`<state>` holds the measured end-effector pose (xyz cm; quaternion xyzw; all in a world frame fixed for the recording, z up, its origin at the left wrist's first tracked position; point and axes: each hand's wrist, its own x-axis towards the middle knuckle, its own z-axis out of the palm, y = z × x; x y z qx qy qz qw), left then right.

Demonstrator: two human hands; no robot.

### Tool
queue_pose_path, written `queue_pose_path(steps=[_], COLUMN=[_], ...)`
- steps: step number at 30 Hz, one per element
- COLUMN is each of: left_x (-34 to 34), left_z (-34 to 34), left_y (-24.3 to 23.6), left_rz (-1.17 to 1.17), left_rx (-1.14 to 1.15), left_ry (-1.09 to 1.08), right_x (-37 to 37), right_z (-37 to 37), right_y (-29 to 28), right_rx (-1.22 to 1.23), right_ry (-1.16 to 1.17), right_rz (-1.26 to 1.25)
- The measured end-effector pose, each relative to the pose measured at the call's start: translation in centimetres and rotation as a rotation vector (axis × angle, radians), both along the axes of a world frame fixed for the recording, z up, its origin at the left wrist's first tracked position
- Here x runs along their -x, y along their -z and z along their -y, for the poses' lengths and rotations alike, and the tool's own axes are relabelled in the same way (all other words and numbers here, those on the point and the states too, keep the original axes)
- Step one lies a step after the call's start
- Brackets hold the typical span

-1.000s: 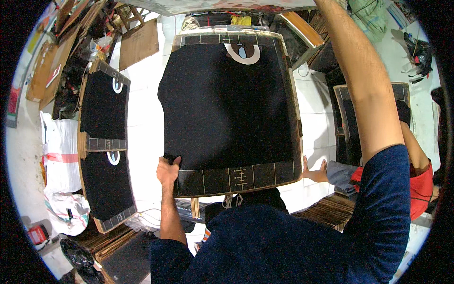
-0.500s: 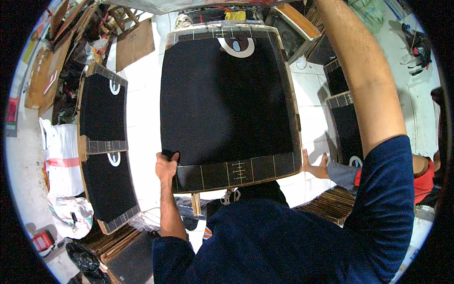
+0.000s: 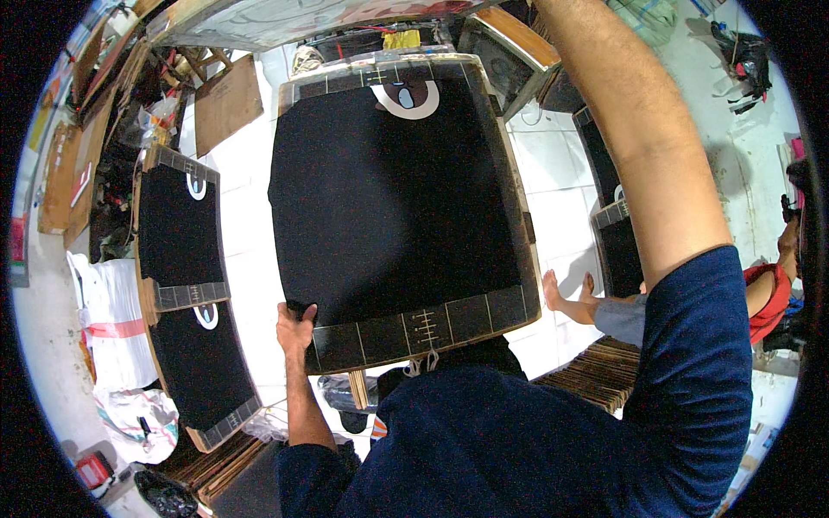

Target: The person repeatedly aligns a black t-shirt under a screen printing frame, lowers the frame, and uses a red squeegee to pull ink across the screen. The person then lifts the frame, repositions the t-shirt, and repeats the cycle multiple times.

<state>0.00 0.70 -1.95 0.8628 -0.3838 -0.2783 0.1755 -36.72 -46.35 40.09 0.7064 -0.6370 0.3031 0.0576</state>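
Note:
A black cloth panel lies over a dark board marked with pale ruled lines. At its far end is a printed eye-like shape with a white outline. My left hand is closed at the near left corner of the cloth, thumb on top and fingers at the board's edge. My right forearm reaches up past the top of the head view, so my right hand is hidden. A pale flat frame hangs along the top edge, above the far end of the board.
More boards with black cloth stand at the left and the right. White folded cloth is stacked at the far left. Another person's bare foot is on the tiled floor to the right. A wood-topped cabinet stands behind.
The whole view has tilted, and more of the pale frame shows at the top. My left hand stays at the cloth's corner. The other person at the right has shifted, with an arm now visible.

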Motion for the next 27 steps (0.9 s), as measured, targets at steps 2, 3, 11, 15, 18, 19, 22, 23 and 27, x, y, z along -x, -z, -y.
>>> queue_pose_path(steps=[2,3,11,15,18,19,22,23,27], left_x=[0.1,0.1,0.8,0.7,0.3,0.2,-0.4,-0.8,-1.6], left_z=[0.1,0.1,0.7,0.7,0.6,0.5,0.5,0.6,1.5], left_y=[0.0,-0.1,-1.9,-1.7,-0.2,0.6,3.3,4.1,4.0], left_rz=[0.014,0.024,0.025,0.064,0.069,0.092,0.115,-0.020,0.041], left_rx=[0.005,0.007,0.024,-0.003,-0.054,-0.069,-0.124,-0.054,-0.195], left_ry=[-0.004,-0.003,0.007,0.005,-0.014,-0.025,-0.042,-0.058,0.066], right_x=[-0.1,-0.2,-0.2,-0.2,-0.2,-0.2,-0.3,-0.2,-0.1], right_z=[0.2,0.4,1.0,1.3,1.6,1.7,1.4,1.2,-0.7], right_y=[-0.3,-0.4,-0.9,-1.2,-1.3,-1.3,-1.3,-1.2,0.3], right_rx=[0.000,-0.001,0.007,-0.006,-0.027,-0.027,0.012,0.021,0.008], right_ry=[0.001,-0.007,-0.039,-0.038,-0.050,-0.058,-0.051,-0.073,-0.001], right_rz=[-0.012,-0.010,-0.006,-0.022,-0.033,-0.042,-0.022,-0.024,-0.020])
